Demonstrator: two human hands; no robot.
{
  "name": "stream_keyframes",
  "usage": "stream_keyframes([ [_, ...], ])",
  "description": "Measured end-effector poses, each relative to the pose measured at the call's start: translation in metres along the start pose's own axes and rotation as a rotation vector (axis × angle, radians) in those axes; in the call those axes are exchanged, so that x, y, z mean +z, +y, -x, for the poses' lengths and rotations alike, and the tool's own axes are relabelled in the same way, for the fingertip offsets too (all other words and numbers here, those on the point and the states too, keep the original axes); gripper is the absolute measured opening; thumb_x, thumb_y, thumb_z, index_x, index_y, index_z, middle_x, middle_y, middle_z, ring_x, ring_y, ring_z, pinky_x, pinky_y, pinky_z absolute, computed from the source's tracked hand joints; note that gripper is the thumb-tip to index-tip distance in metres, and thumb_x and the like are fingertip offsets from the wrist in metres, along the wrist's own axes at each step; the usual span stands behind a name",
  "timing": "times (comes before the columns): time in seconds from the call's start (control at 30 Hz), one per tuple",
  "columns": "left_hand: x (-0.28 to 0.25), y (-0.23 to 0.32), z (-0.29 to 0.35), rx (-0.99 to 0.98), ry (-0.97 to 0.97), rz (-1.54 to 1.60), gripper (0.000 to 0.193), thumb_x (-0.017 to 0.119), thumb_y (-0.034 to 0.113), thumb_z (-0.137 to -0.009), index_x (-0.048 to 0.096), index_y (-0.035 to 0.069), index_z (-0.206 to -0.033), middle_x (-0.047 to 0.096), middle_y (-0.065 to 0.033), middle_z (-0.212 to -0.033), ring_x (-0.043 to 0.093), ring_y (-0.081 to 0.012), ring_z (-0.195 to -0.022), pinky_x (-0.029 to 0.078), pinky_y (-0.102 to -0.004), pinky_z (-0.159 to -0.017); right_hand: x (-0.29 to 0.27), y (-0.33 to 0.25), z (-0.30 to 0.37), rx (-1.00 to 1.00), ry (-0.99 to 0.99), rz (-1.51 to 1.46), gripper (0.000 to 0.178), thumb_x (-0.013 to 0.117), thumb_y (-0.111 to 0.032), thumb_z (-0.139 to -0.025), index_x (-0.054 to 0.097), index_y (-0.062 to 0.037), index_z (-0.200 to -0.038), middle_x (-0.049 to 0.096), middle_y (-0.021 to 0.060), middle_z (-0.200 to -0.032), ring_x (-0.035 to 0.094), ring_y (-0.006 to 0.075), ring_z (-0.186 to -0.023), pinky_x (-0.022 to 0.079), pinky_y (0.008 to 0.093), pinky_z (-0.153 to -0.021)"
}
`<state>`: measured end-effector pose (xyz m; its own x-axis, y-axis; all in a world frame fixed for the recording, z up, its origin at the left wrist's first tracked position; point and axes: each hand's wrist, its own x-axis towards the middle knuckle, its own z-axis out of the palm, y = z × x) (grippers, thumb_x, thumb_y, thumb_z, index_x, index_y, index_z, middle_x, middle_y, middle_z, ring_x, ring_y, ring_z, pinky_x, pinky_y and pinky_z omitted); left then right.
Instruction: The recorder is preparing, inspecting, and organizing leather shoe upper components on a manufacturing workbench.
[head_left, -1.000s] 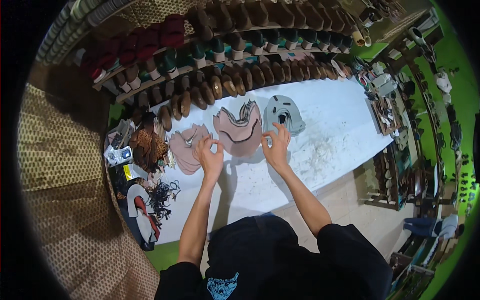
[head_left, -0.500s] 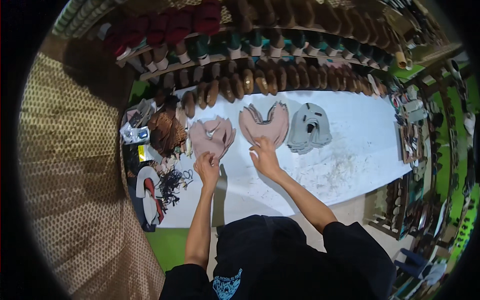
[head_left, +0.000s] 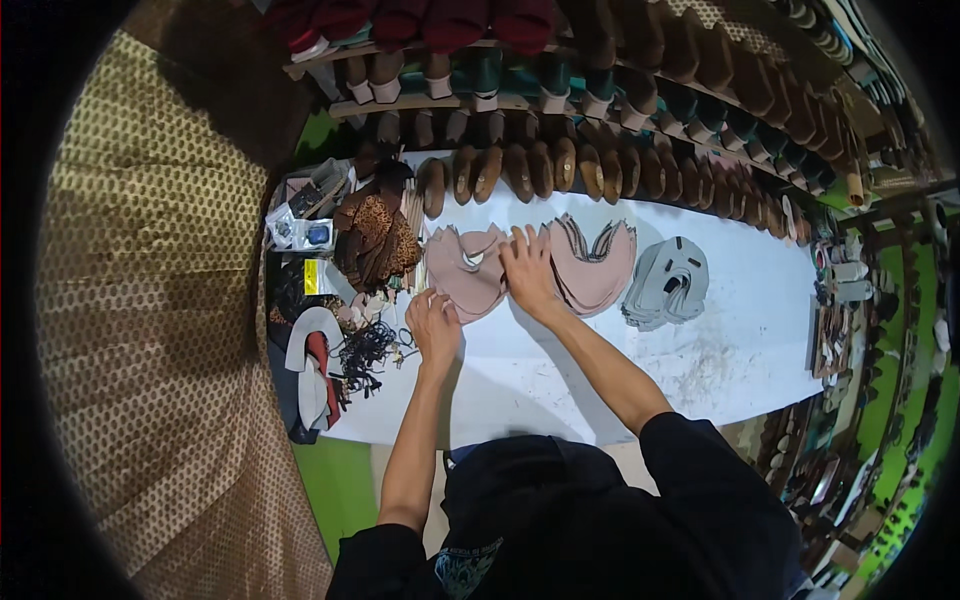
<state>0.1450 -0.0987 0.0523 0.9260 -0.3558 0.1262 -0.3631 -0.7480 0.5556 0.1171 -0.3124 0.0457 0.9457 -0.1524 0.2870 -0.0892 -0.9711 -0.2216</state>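
Observation:
On the white table two stacks of pink shoe-upper pieces lie side by side, a left stack (head_left: 468, 275) and a right stack (head_left: 606, 275) with a curved notch at its top. My left hand (head_left: 434, 328) touches the left stack's lower left edge, its fingers bent but apart. Between the two stacks is my right hand (head_left: 527, 270), fingers spread, its fingertips at the left stack's right edge. It covers part of that edge. Right of the pink pieces lies a fanned stack of grey upper pieces (head_left: 668, 282) with small dark slots.
Brown shoe lasts (head_left: 520, 172) line the table's far edge, below shelves of shoes. At left are leopard-print pieces (head_left: 388, 235), a tangle of black straps (head_left: 368, 350) and a small clear bag (head_left: 300, 232). A patterned curtain (head_left: 160, 330) hangs far left.
My right hand has moved from the right pink stack to the left stack's right edge. My left hand stays at the left stack's lower edge. The whole view has shifted.

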Motion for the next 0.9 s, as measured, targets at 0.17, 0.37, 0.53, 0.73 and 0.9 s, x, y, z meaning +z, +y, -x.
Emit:
stream_keyframes([
  [0.17,-0.001,-0.013,-0.04,0.162,0.104,-0.137,0.021,0.065,0.01,-0.085,0.071,0.003,-0.104,0.057,-0.018,-0.13,0.046,-0.0403,-0.127,0.032,-0.0542,-0.108,0.006,-0.003,-0.011,0.284,-0.1,-0.063,0.026,0.068,-0.019,-0.083,0.069,0.0034,-0.096,0.045,0.0243,-0.143,0.029,0.046,-0.143,0.018,0.0681,-0.114],
  [0.37,-0.012,-0.007,-0.079,0.231,0.138,-0.272,0.024,0.065,0.011,-0.086,0.07,0.003,-0.108,0.053,-0.019,-0.136,0.04,-0.0432,-0.134,0.026,-0.0614,-0.111,0.011,-0.025,-0.008,0.392,-0.053,-0.125,0.028,0.069,-0.022,-0.08,0.071,0.003,-0.092,0.045,0.0238,-0.144,0.028,0.0476,-0.143,0.014,0.0706,-0.113],
  [0.53,-0.013,-0.022,-0.063,0.167,0.146,-0.22,0.026,0.064,0.009,-0.086,0.069,0.004,-0.111,0.05,-0.0186,-0.139,0.038,-0.0432,-0.136,0.023,-0.0614,-0.113,0.001,-0.042,0.011,0.194,0.156,-0.325,0.014,0.068,-0.014,-0.081,0.065,-0.0046,-0.091,0.045,0.0229,-0.141,0.03,0.0495,-0.141,0.014,0.0712,-0.112],
  [0.73,-0.007,-0.025,-0.04,0.188,0.088,-0.166,0.04,0.063,0.006,-0.086,0.061,0.004,-0.127,0.047,-0.0206,-0.141,0.036,-0.0428,-0.137,0.022,-0.0612,-0.113,-0.011,-0.047,0.037,0.072,0.068,-0.375,0.024,0.07,-0.002,-0.076,0.062,-0.0117,-0.096,0.045,0.0183,-0.139,0.032,0.0472,-0.139,0.017,0.0717,-0.111],
  [0.9,0.002,-0.026,-0.056,0.179,0.086,-0.226,0.045,0.064,0.005,-0.085,0.058,0.002,-0.129,0.043,-0.0214,-0.145,0.034,-0.0434,-0.138,0.021,-0.0613,-0.114,-0.011,-0.044,0.046,0.039,0.03,-0.333,0.02,0.068,-0.003,-0.078,0.062,-0.012,-0.095,0.046,0.0172,-0.139,0.033,0.0457,-0.138,0.019,0.0711,-0.11],
])
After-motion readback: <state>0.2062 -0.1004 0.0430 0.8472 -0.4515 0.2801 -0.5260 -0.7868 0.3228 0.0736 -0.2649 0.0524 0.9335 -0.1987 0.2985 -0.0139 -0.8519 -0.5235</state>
